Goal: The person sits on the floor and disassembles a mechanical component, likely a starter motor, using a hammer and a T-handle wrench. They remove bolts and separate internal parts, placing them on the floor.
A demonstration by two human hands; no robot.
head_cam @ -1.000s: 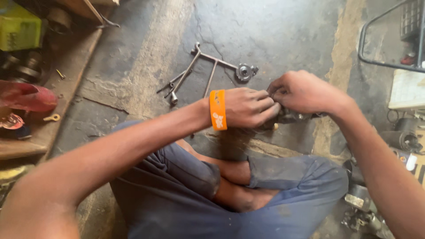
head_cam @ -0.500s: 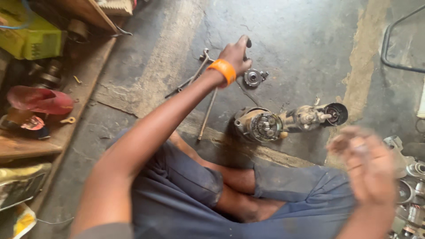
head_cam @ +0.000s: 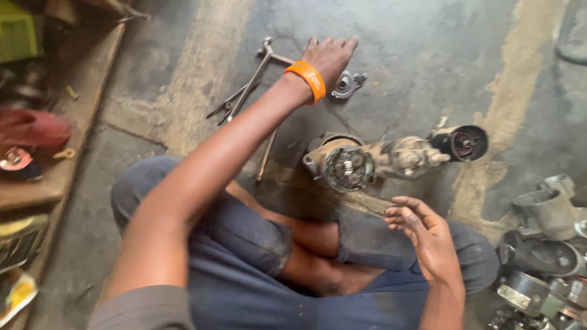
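Concrete floor (head_cam: 428,55), stained and cracked, fills most of the frame, and the person sits cross-legged on it in dark blue trousers. Left hand (head_cam: 330,56), marked by an orange wristband (head_cam: 309,79), reaches to the upper middle of the frame, palm down with fingers stretched and slightly spread over the floor; it grips nothing, though the fingertips lie beside the head of a long metal wrench (head_cam: 260,70) and a small round metal fitting (head_cam: 347,84) sits just right of the wrist. Right hand (head_cam: 428,238) hovers in the lower right above the knee, palm partly up, fingers loosely curled and apart, empty. Between the two hands, at centre frame, lies a greasy motor assembly (head_cam: 391,159) on its side, its geared end turned towards the person (probably laid that way so the open face stays within reach). It rests free, touched by neither hand. More tools lie fanned out at upper centre left, near the reaching arm. Grey metal housings (head_cam: 544,211) crowd the right edge, and a wooden ledge (head_cam: 67,153) with red and yellow clutter runs down the left.
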